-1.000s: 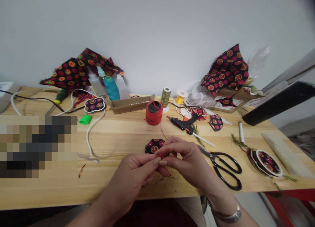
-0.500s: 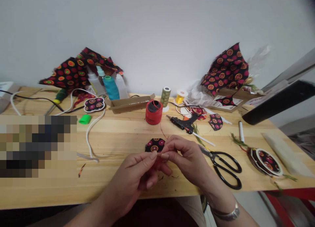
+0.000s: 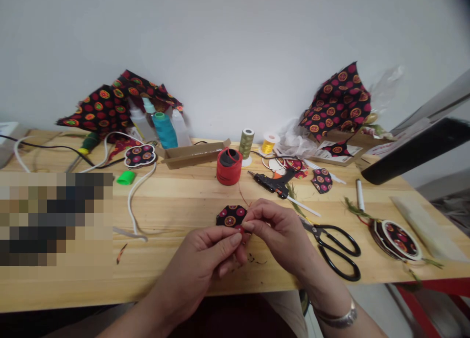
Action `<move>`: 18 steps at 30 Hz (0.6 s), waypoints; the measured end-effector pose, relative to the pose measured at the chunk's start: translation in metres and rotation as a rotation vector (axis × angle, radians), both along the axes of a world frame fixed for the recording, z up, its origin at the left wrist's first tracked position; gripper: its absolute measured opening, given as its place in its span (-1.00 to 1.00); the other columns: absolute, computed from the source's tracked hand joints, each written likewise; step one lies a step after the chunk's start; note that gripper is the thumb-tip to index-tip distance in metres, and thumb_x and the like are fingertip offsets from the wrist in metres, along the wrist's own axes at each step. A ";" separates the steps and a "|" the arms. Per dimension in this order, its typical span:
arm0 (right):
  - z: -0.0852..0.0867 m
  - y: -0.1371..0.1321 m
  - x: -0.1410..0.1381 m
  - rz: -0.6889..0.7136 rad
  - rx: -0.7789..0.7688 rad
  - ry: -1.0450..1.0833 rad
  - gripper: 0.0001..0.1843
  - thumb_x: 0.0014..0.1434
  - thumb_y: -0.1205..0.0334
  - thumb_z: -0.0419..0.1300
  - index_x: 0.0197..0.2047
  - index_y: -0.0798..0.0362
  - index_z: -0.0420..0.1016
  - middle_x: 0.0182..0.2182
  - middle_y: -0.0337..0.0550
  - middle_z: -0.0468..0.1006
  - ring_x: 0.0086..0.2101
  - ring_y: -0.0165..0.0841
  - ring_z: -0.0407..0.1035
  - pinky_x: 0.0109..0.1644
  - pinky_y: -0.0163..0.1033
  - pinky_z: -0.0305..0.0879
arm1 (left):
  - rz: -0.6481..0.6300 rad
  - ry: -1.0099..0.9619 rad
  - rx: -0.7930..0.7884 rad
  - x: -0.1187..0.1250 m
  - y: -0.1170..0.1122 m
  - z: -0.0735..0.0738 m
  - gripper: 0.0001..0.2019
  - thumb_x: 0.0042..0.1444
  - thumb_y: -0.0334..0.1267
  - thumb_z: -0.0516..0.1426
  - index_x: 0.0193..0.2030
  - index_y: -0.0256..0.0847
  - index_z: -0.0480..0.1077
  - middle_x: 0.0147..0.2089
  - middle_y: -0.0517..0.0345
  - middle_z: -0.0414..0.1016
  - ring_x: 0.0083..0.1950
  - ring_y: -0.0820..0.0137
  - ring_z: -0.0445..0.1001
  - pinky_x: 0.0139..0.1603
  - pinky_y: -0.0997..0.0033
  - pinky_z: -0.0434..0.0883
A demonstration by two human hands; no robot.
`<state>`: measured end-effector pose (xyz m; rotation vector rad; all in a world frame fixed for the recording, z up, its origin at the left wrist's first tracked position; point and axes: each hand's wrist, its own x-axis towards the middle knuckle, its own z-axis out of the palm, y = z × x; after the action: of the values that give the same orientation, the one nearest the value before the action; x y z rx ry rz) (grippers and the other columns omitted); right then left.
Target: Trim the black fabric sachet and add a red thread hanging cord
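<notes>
Pinched together at the front of the table, my left hand and my right hand almost meet at the fingertips. A thin red thread runs from the red spool down to my right fingers. Both hands grip the thread; a small reddish bit shows between the fingertips, its details hidden. Just behind the fingers lies a dark patterned fabric piece, partly covered by them. To the right of my right hand rest black-handled scissors, their blades partly behind the wrist.
A black glue gun lies behind my right hand. Farther back stand an olive thread spool, a yellow spool and a cardboard tray. At right are a fabric-covered round piece and a marker. A white cord crosses the left.
My left fingertips have shifted slightly right, closer to the right hand. More of the reddish bit shows between them. The right hand has barely moved.
</notes>
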<state>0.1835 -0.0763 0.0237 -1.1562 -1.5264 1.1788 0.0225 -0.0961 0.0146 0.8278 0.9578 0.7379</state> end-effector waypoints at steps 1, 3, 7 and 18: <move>0.000 0.000 0.000 -0.012 -0.003 0.008 -0.87 0.04 0.38 0.19 -0.51 0.06 0.48 -0.51 -0.25 0.43 -0.45 -0.44 0.33 -0.34 -0.32 0.28 | 0.015 -0.007 0.006 0.000 0.000 -0.001 -0.80 0.08 -0.21 0.17 -0.46 -0.25 0.53 -0.54 0.23 0.41 -0.60 0.61 0.04 -0.59 0.53 -0.06; -0.001 0.000 0.001 -0.053 -0.010 0.031 -0.89 0.06 0.32 0.19 -0.47 0.05 0.53 -0.47 -0.23 0.48 -0.42 -0.42 0.35 -0.32 -0.31 0.30 | 0.038 -0.016 0.010 0.000 0.000 -0.002 -0.80 0.07 -0.22 0.18 -0.50 -0.26 0.50 -0.54 0.24 0.40 -0.60 0.61 0.04 -0.59 0.52 -0.05; -0.007 -0.001 0.004 -0.098 -0.124 0.143 -0.84 0.11 0.21 0.19 -0.35 0.02 0.60 -0.42 -0.22 0.54 -0.39 -0.42 0.37 -0.27 -0.32 0.30 | 0.057 -0.015 0.005 0.000 0.002 -0.002 -0.81 0.08 -0.22 0.17 -0.47 -0.26 0.51 -0.55 0.27 0.37 -0.61 0.63 0.02 -0.59 0.53 -0.06; -0.015 -0.008 -0.005 -0.027 -0.264 0.324 -0.97 -0.11 0.34 0.34 -0.49 0.03 0.61 -0.48 -0.24 0.48 -0.40 -0.43 0.34 -0.27 -0.30 0.28 | -0.007 0.056 0.062 0.001 0.000 -0.004 -0.75 0.12 -0.20 0.13 -0.52 -0.26 0.47 -0.57 0.29 0.32 -0.60 0.60 0.03 -0.57 0.53 -0.03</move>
<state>0.1788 -0.0842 0.0082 -1.0857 -1.1324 1.5007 0.0240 -0.0959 0.0103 0.9094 0.9855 0.7451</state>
